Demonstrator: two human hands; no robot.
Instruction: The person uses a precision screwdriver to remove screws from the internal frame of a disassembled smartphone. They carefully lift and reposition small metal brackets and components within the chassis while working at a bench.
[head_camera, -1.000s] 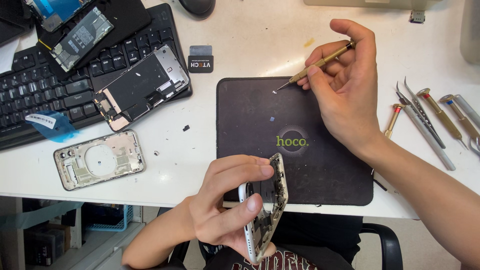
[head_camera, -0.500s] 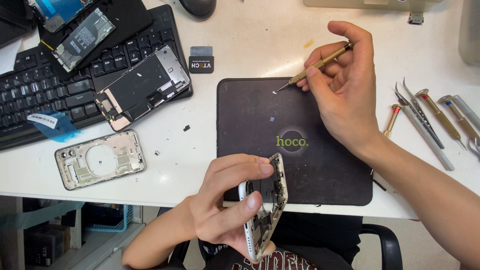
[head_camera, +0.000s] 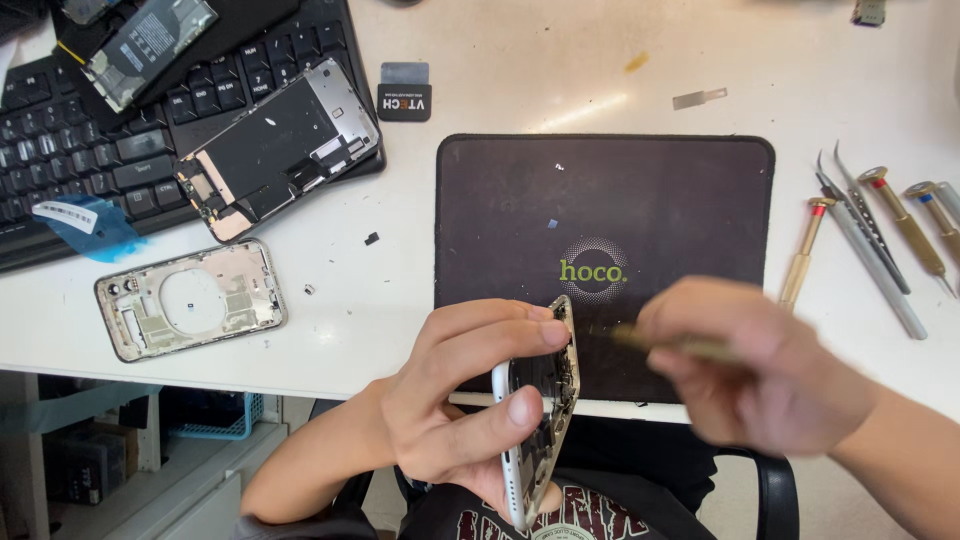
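The right hand (head_camera: 760, 375) and its brass tool (head_camera: 680, 345) are motion-blurred, so the grip is unclear. The keyboard (head_camera: 90, 170) is cut off at the left edge; the left palm hides the phone frame's (head_camera: 545, 420) back.

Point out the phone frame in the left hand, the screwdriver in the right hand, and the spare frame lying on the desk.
Phone frame (head_camera: 540, 420), head view: open inner side, mid-length.
Screwdriver (head_camera: 640, 338), head view: blurred brass shaft.
Spare frame (head_camera: 190, 299), head view: round centre ring.

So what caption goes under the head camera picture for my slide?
Left hand holds an opened phone frame on edge while the blurred right hand brings a thin tool to it.
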